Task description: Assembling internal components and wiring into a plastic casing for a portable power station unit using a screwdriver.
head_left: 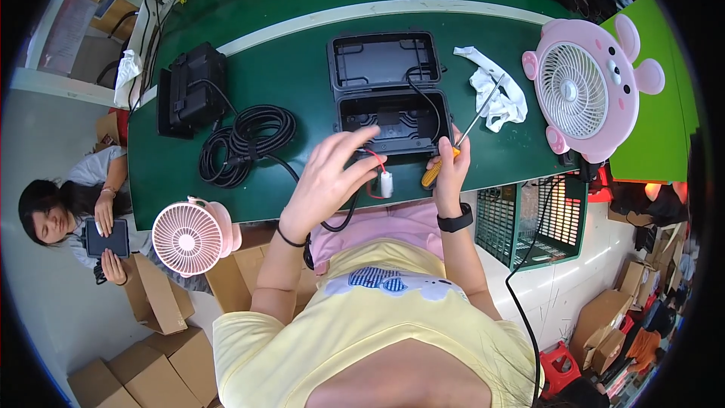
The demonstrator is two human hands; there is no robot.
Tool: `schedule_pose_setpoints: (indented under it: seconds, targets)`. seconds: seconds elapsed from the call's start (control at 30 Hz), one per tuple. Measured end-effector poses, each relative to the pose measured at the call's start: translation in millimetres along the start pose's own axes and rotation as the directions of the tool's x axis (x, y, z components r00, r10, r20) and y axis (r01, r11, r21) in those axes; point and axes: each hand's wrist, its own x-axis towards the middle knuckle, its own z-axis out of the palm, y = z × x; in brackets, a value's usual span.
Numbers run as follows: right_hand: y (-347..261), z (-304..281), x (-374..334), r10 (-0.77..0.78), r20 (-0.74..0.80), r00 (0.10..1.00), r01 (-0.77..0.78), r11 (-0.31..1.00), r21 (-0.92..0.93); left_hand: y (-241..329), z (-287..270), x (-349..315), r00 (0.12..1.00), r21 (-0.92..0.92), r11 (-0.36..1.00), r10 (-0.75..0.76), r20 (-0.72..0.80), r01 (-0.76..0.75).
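Observation:
My left hand is at the front left of an opened dark grey plastic case. Its thumb and a finger are closed at a cable's end, while the upper fingers stretch out toward the case. Thin red wires run there to a white connector hanging beside the fingertips. What lies under the palm is hidden. In my right hand is a screwdriver with a yellow-orange handle, its shaft slanting up and right. That hand is by the case's front right corner. A black lead lies inside the case.
Left on the green table are a coiled black cable, a black box and a small pink fan. A crumpled white cloth and a larger pink fan stand right. A green crate is below. Another person sits left.

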Motion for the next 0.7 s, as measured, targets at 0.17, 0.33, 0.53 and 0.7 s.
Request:
schedule_pose_setpoints:
  seconds: [0.17, 0.33, 0.53, 0.7]
  targets:
    - [-5, -2, 0, 0.035, 0.030, 0.999, -0.035, 0.999, 0.026, -9, 10, 10, 0.989, 0.019, 0.990, 0.137, 0.056, -0.138]
    - [-5, -2, -1, 0.053, 0.048, 0.997, -0.056, 0.997, 0.054, -14, 15, 13, 0.997, -0.074, 0.995, 0.073, 0.010, -0.072]
    - [-6, -2, 2, 0.032, 0.053, 0.998, -0.032, 0.999, 0.016, -15, 24, 8, 0.926, -0.301, 0.913, -0.337, -0.170, 0.277]
    - [-12, 0, 2, 0.045, 0.075, 0.996, -0.046, 0.999, 0.012, -17, 25, 8, 0.844, -0.087, 0.884, -0.464, -0.270, 0.459]
